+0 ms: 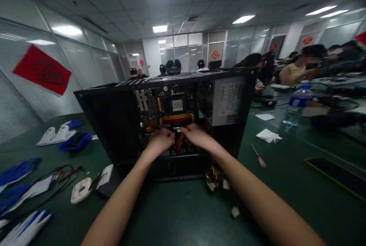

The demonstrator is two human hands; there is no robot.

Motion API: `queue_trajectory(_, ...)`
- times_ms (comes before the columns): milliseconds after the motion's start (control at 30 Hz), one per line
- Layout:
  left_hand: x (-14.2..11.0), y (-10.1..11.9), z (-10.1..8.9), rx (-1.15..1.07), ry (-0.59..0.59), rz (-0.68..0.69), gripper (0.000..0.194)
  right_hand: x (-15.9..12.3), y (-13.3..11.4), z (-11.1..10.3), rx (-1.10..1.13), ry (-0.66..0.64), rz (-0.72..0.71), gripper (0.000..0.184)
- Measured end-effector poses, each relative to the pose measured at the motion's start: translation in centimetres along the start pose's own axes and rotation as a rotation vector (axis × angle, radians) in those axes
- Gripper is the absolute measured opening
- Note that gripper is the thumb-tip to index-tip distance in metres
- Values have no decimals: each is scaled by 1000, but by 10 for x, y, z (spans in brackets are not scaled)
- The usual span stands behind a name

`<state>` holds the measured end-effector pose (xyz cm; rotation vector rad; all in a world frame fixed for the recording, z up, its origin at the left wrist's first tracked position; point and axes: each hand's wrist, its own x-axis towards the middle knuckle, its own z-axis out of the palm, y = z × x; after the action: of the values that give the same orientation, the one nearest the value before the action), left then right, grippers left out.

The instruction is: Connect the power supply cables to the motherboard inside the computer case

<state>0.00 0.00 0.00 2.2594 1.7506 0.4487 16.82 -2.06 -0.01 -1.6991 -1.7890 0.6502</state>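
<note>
A black computer case (105, 128) stands in front of me with its side open. Inside are a motherboard (167, 105) and, at the upper right, a silver power supply (228, 101) with a fan. Both my hands reach into the lower middle of the case. My left hand (161, 139) is closed at the board's lower edge; whatever it pinches is hidden. My right hand (196, 135) pinches at a bunch of red cables (179, 144), just right of the left fingertips. Loose cable connectors (212, 179) hang over the case's front edge.
A screwdriver (259, 157), a crumpled tissue (268, 135), a water bottle (297, 105) and a green-edged phone-like slab (337, 175) lie or stand to the right. Gloves (27, 229), a blue tray (76, 142) and a white round-cornered object (81, 190) are left. A person (296, 72) sits beyond.
</note>
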Motion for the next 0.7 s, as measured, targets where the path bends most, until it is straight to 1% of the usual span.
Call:
queue_trajectory(133,-2,9,-2,43,30,-22,33,7,3,2,-8,0,15,37)
queue_trajectory(233,-5,19,-1,102,58,-14,32,9,5,3,0,-6,15,38)
queue_trajectory(400,-11,29,0,236,147,-35,32,9,7,4,33,-22,-10,39)
queue_trajectory(500,-13,32,-1,265,147,-53,32,9,7,3,56,-37,-7,40)
queue_trajectory(700,-7,34,0,292,152,-55,34,9,6,3,-9,-11,-34,41)
